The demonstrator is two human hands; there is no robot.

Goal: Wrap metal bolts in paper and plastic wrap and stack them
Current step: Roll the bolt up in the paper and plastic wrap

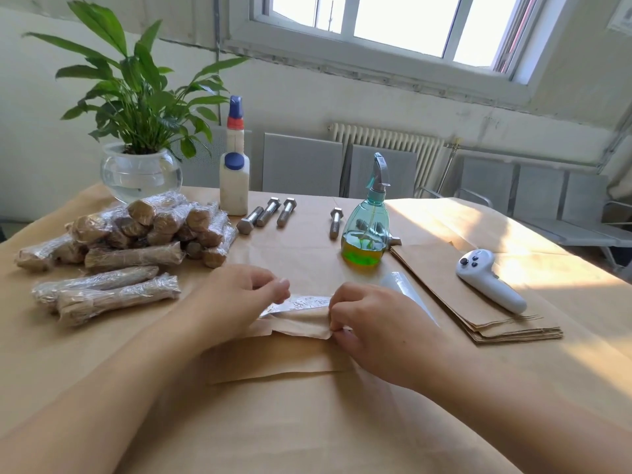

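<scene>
Paper-wrapping step: left hand and right hand pinch paper around a bolt; next, likely roll tight.

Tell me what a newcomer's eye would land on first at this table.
First, the two hands at the centre: the left hand and right hand hold a bolt partly rolled in brown paper. Next, the pile of wrapped bolts at the left, sheathed in shiny plastic. Then the green spray bottle standing behind the hands, with bare bolts lying to its left.
</scene>
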